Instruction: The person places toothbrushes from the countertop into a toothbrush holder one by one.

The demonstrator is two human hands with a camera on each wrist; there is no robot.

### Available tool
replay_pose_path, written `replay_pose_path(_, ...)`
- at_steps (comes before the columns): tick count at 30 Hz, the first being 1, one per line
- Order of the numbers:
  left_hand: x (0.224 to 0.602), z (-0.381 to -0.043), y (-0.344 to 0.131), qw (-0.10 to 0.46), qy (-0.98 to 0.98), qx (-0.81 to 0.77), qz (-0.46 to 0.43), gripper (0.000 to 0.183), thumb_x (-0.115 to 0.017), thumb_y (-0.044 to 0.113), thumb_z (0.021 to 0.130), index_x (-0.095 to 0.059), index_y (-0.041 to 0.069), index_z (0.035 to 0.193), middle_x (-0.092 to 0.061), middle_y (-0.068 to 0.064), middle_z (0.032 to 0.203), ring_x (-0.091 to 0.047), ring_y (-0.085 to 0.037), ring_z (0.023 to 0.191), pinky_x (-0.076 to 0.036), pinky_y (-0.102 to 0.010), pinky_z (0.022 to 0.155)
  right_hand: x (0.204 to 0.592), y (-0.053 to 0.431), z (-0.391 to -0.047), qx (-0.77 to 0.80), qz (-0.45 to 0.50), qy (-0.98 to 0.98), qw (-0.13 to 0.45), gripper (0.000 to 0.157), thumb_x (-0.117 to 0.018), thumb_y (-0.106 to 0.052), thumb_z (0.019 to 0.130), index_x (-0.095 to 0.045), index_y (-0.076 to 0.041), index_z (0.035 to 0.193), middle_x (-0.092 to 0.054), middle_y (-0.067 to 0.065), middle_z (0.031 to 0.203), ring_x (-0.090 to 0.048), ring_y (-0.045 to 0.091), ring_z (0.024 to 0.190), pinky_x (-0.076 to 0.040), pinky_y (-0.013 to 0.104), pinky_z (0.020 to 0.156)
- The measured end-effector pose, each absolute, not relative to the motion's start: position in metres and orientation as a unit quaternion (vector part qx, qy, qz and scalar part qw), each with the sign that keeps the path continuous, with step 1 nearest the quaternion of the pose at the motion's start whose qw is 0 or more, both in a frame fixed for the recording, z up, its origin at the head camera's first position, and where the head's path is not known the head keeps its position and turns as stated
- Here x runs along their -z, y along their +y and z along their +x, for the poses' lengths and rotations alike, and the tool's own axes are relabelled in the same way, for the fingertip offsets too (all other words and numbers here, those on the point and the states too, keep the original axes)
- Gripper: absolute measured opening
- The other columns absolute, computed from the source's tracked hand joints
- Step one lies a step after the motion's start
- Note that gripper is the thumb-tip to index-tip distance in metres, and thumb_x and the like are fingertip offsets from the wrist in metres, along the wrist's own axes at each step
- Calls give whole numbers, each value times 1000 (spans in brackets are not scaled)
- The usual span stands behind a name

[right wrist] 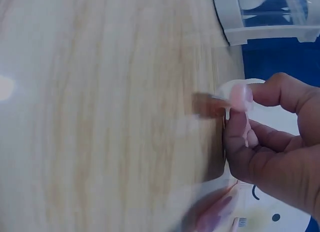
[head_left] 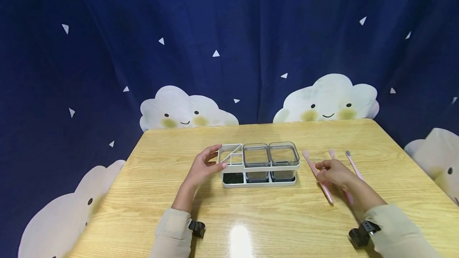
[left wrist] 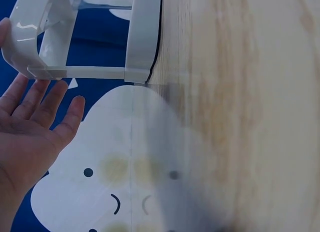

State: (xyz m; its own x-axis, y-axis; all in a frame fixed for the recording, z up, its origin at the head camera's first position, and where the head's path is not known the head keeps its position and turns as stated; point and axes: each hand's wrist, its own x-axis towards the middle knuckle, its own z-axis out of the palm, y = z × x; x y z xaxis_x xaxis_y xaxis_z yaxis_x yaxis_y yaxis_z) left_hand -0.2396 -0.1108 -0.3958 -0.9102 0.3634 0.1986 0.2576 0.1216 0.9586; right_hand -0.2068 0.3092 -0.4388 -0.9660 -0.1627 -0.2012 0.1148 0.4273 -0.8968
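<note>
Blue curtain behind a wooden bench. Right hand: grip nearly closed, thumb and forefinger pinching the leftmost brush, just right of the rack; long axis slants, head far-left, tail toward the person. Left hand is farther from it, thumb and fingers holding the rack's left end. Two other brushes lie further right.

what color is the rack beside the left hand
The rack is white, best seen in the head view.
</note>
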Motion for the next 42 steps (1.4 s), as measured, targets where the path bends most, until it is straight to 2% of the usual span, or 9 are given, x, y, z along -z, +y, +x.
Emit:
replay_pose_path(10, 394, -239, -112, 42, 742, -635, 210, 62, -71, 2, 80, -42, -3, 135, -43, -21, 135, -41, -39, 123, -36, -49, 97, 444, 311, -205, 658, -14, 737, 157, 68, -54, 9, 74, -25, 16, 135, -53, 6, 82, -53, 13, 67, -49, 28, 59)
replay_pose_path(12, 394, -240, -113, 44, 739, -638, 210, 63, -71, 2, 80, -42, -2, 136, -43, -22, 135, -40, -41, 123, -35, -51, 97, 442, 311, -204, 678, -18, 718, 157, 65, -53, 10, 75, -27, 14, 134, -54, 7, 83, -55, 15, 69, -50, 30, 60)
replay_pose_path(15, 393, -240, -113, 46, 737, -640, 211, 64, -72, 1, 79, -42, -2, 136, -43, -22, 135, -40, -42, 122, -34, -53, 97, 438, 311, -202, 707, -30, 690, 156, 55, -52, 10, 78, -39, 5, 131, -56, 7, 81, -57, 16, 69, -50, 32, 61)
replay_pose_path(17, 392, -241, -114, 44, 742, -636, 210, 65, -72, 1, 78, -42, -4, 136, -44, -22, 134, -41, -39, 122, -34, -52, 98, 435, 310, -200, 723, -34, 674, 151, 49, -52, 10, 80, -47, -7, 125, -58, 7, 80, -57, 16, 69, -50, 31, 61)
replay_pose_path(22, 401, -250, -114, 37, 739, -639, 211, 66, -74, 1, 77, -43, -3, 135, -46, -17, 135, -41, -27, 125, -35, -47, 98, 428, 304, -195, 744, -42, 655, 121, 46, -50, 10, 83, -53, -23, 115, -61, 5, 82, -57, 13, 71, -48, 28, 62)
replay_pose_path(28, 394, -247, -111, 77, 697, -680, 216, 67, -68, -10, 77, -34, -11, 135, -41, -28, 134, -37, -40, 125, -36, -49, 97, 423, 295, -192, 755, -39, 650, 72, 43, -47, 10, 84, -56, -19, 113, -61, 1, 82, -54, 12, 74, -47, 24, 63)
replay_pose_path(31, 393, -246, -111, 86, 702, -672, 219, 68, -67, -10, 77, -33, -10, 136, -41, -28, 134, -37, -40, 125, -40, -43, 95, 420, 292, -189, 762, -33, 644, 56, 40, -48, 10, 84, -57, -19, 112, -59, 0, 82, -52, 10, 72, -46, 22, 61)
replay_pose_path(38, 393, -249, -112, 97, 716, -652, 231, 68, -68, -5, 78, -35, -6, 138, -41, -26, 135, -35, -39, 127, -40, -44, 95, 410, 288, -185, 788, -58, 611, 35, 45, -48, 14, 84, -56, -20, 112, -61, 1, 82, -55, 10, 70, -47, 22, 61)
replay_pose_path(42, 393, -248, -114, 104, 719, -649, 228, 69, -69, -5, 78, -35, -8, 138, -42, -26, 135, -35, -39, 127, -44, -37, 91, 402, 286, -185, 788, -75, 610, 34, 43, -47, 14, 85, -55, -16, 115, -59, 1, 85, -56, 11, 73, -48, 22, 63)
